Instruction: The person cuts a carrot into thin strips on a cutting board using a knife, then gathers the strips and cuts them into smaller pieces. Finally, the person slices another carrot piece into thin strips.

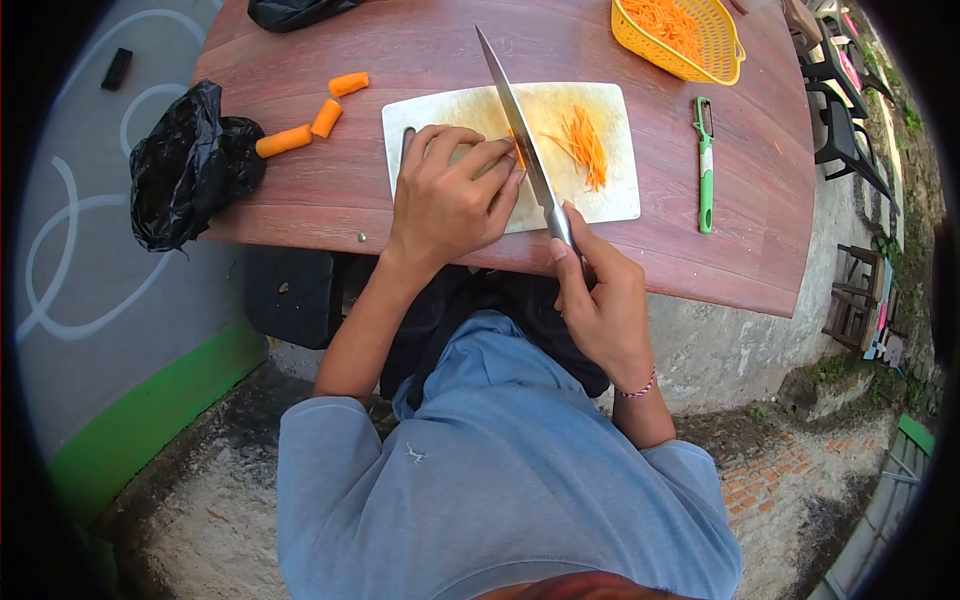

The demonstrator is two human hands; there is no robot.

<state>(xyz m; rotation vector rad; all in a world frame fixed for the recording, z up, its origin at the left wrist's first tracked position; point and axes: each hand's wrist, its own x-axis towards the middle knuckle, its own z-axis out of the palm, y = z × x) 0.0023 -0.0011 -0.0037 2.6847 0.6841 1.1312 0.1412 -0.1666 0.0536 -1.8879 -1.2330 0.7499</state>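
Note:
My right hand [605, 290] is wrapped round the handle of a long knife [527, 130], whose blade points away from me across a white cutting board [480, 103]. Beside the blade, on its left, my left hand [455, 190] rests on the board with bent fingers, pressing on a piece of carrot [517, 150]. Only a thin orange edge of that piece shows between the fingertips and the blade. Right of the knife lies a small pile of thin carrot strips [585, 150].
Several peeled carrot pieces [327, 118] lie left of the board, next to a black plastic bag [190, 165]. A yellow basket [680, 68] of carrot strips stands at the back right. A green-handled peeler [706, 170] lies right of the board on the wooden table [440, 50].

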